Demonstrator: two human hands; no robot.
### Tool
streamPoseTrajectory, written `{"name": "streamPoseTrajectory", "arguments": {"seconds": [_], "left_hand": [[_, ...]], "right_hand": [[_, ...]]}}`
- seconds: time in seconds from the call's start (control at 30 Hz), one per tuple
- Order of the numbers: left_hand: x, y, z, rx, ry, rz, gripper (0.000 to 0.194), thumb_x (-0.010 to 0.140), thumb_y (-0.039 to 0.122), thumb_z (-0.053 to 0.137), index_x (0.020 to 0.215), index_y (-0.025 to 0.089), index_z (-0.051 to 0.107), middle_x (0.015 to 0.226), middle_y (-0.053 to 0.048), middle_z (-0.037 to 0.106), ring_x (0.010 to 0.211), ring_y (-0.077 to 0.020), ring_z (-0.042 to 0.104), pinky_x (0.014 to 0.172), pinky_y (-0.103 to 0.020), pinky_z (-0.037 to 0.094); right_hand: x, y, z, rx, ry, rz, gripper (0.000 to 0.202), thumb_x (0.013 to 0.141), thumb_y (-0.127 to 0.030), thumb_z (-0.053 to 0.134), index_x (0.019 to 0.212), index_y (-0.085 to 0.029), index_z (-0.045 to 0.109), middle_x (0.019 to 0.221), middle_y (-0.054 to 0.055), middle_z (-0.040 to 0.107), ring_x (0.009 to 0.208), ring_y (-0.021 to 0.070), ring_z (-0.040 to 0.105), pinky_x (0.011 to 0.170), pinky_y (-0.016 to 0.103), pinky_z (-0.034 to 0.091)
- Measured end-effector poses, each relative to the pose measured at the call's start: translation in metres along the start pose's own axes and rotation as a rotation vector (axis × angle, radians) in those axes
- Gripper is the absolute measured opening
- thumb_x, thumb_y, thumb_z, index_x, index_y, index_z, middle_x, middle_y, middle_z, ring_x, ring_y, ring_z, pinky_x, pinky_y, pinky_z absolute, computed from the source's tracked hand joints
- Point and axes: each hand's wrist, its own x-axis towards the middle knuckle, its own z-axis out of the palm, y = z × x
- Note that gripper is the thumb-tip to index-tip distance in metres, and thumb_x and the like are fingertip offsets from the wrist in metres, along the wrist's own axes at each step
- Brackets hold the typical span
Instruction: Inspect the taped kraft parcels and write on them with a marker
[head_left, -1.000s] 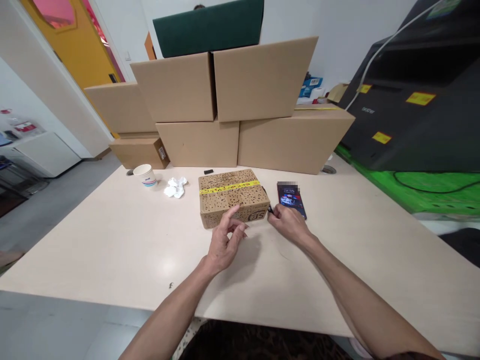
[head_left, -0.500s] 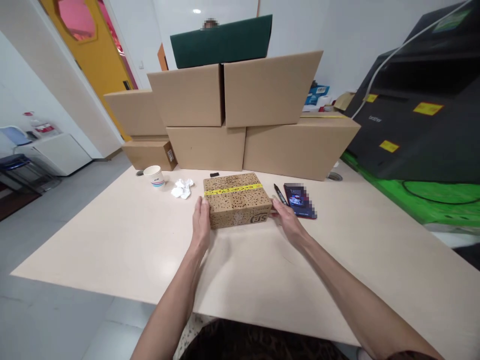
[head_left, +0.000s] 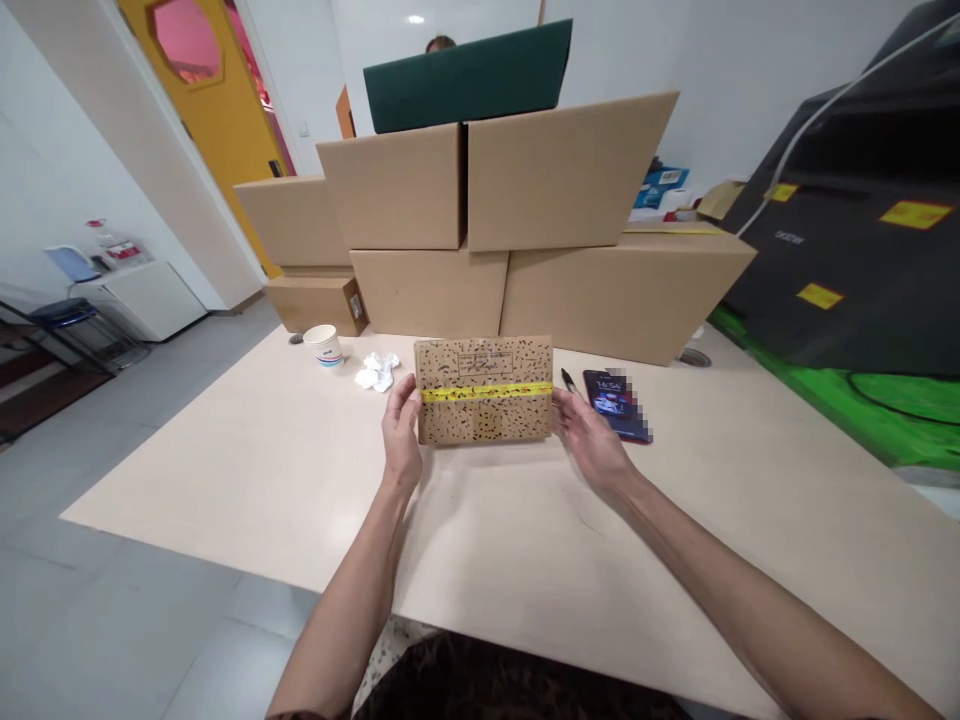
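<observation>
A small cardboard box [head_left: 484, 420] with dark specks and a yellow tape strip across its middle is held between my two hands. Its broad taped face is tilted toward me, and a printed rectangle shows near the upper edge. My left hand [head_left: 402, 432] presses on its left side, thumb at the front. On the right side, my right hand [head_left: 592, 438] grips the edge, some fingers hidden behind the box. Just beyond that hand lie a black marker [head_left: 568, 381] and a phone [head_left: 616, 405] with its screen lit.
Large cardboard boxes [head_left: 427, 290] are stacked along the table's far side, with a dark green box [head_left: 469, 78] on top. A paper cup [head_left: 323, 346] and crumpled white tissue [head_left: 377, 371] sit at the left. A black Brother machine [head_left: 825, 240] stands at the right.
The speckled box has tipped up, so its taped top face now turns toward me and its front side no longer shows. Both hands keep hold of it. The view has shifted slightly.
</observation>
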Motion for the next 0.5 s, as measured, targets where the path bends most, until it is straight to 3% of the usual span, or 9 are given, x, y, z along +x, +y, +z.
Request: {"name": "streamPoseTrajectory", "arguments": {"seconds": [0.13,0.27,0.43,0.5], "left_hand": [[-0.002,-0.002,0.001,0.088,0.039,-0.071,0.050,0.090,0.058,0.068,0.124,0.021,0.071,0.149,-0.010,0.062,0.144,-0.0288,0.052,0.112,-0.040,0.045],[-0.006,-0.002,0.003,0.110,-0.008,-0.007,0.050,0.091,0.063,0.067,0.119,0.021,0.071,0.136,-0.010,0.069,0.133,-0.0256,0.058,0.107,-0.037,0.049],[-0.007,-0.004,0.003,0.120,-0.112,-0.004,0.060,0.092,0.072,0.060,0.117,0.019,0.071,0.129,-0.013,0.073,0.122,-0.0267,0.066,0.109,-0.042,0.048],[-0.008,-0.006,0.004,0.122,-0.127,-0.038,0.065,0.092,0.074,0.059,0.122,0.017,0.071,0.129,-0.015,0.074,0.121,-0.0270,0.068,0.109,-0.043,0.048]], "right_hand": [[-0.008,0.008,-0.007,-0.028,-0.008,-0.037,0.062,0.087,-0.078,0.057,0.119,-0.026,0.072,0.132,0.011,0.075,0.124,0.0285,0.070,0.101,0.043,0.058],[-0.014,0.021,-0.013,-0.054,0.004,-0.040,0.059,0.088,-0.074,0.061,0.123,-0.028,0.071,0.139,0.009,0.072,0.129,0.0269,0.067,0.108,0.043,0.055],[-0.012,0.028,-0.012,0.029,0.124,-0.051,0.064,0.089,-0.075,0.058,0.132,-0.028,0.067,0.137,0.008,0.073,0.132,0.0280,0.065,0.105,0.044,0.057],[-0.010,0.028,-0.011,-0.047,0.183,-0.076,0.066,0.092,-0.075,0.051,0.135,-0.028,0.066,0.132,0.007,0.075,0.132,0.0281,0.066,0.103,0.044,0.058]]}}
